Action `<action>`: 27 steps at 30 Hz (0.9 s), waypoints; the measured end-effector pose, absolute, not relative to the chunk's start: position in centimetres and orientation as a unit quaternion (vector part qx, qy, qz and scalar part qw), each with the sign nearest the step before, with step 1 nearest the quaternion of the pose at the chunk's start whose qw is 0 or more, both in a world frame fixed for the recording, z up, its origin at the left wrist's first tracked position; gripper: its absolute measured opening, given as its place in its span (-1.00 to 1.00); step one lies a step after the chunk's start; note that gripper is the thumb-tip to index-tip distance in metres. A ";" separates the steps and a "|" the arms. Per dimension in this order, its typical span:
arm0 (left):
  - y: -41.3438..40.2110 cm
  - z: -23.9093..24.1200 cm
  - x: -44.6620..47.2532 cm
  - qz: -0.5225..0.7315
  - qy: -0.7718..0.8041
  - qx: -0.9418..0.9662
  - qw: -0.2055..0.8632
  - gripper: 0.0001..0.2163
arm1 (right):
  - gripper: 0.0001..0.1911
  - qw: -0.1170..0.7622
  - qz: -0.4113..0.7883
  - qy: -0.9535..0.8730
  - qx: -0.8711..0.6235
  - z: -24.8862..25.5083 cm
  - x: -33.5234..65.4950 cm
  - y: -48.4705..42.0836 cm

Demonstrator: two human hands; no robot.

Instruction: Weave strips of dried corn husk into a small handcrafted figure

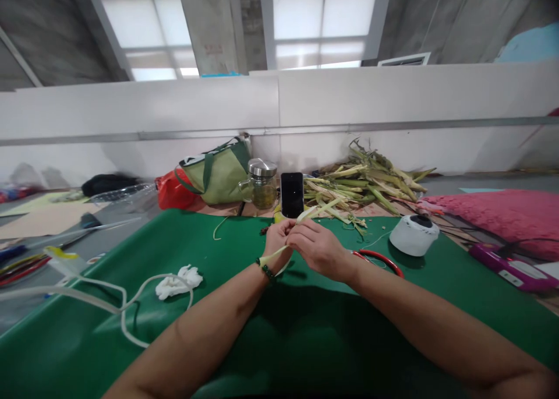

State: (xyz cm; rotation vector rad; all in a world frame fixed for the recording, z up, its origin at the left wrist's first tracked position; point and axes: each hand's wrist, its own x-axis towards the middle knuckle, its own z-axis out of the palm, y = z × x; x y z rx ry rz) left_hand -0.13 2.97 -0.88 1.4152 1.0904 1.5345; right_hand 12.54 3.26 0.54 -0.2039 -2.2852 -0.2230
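Observation:
My left hand [275,239] and my right hand [318,250] meet above the green mat [244,242], fingers closed together. Between them they pinch a pale green plant strip [307,214], which looks like a piece of leaf or husk. One end rises past the fingertips, and another length hangs down across my left wrist, next to a dark bead bracelet [264,269]. The pinching fingertips partly hide one another. Just beyond the hands, a phone [292,195] stands upright. Red-handled scissors [384,260] lie partly behind my right forearm.
A heap of plant stalks [371,180] lies at the back right. A glass mug [263,192] and a green bag [222,175] stand at the back. White thread spool [414,236], purple glue gun [513,266], crumpled tissue [179,282] and white cable [124,311] lie around.

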 end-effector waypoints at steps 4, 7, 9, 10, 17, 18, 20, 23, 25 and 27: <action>3.3 -0.6 -0.3 0.622 0.411 0.475 0.467 -0.88 | -0.87 0.476 0.012 -0.866 -0.156 1.0 13.0 3.8; 3.4 -0.3 -0.5 0.617 0.376 0.424 0.547 -0.83 | -0.83 0.522 0.092 -0.802 -0.276 1.4 13.8 4.6; 3.2 -0.1 -0.6 0.604 0.331 0.430 0.584 -0.78 | -0.77 0.509 0.132 -0.788 -0.320 1.7 14.3 5.0; 3.2 0.0 -0.7 0.592 0.309 0.442 0.599 -0.75 | -0.76 0.501 0.151 -0.786 -0.330 1.8 14.4 5.2; 2.2 0.1 -0.3 0.557 0.266 0.434 0.656 -0.75 | -0.77 0.506 0.239 -0.749 -0.354 1.9 14.8 6.0; 2.1 0.2 -0.3 0.546 0.284 0.438 0.655 -0.70 | -0.77 0.504 0.248 -0.753 -0.342 1.8 14.8 6.0; 1.9 0.3 -0.2 0.503 0.327 0.466 0.651 -0.62 | -0.77 0.494 0.254 -0.769 -0.315 1.8 14.8 6.0; 2.0 0.4 -0.5 0.428 0.372 0.484 0.667 -0.59 | -0.74 0.460 0.238 -0.803 -0.294 1.9 14.8 5.8; 2.2 0.4 -0.8 0.413 0.376 0.467 0.685 -0.59 | -0.68 0.443 0.231 -0.816 -0.290 2.0 14.8 5.7; 2.3 0.5 -1.1 0.420 0.371 0.450 0.695 -0.63 | -0.66 0.440 0.236 -0.816 -0.290 2.1 14.8 5.7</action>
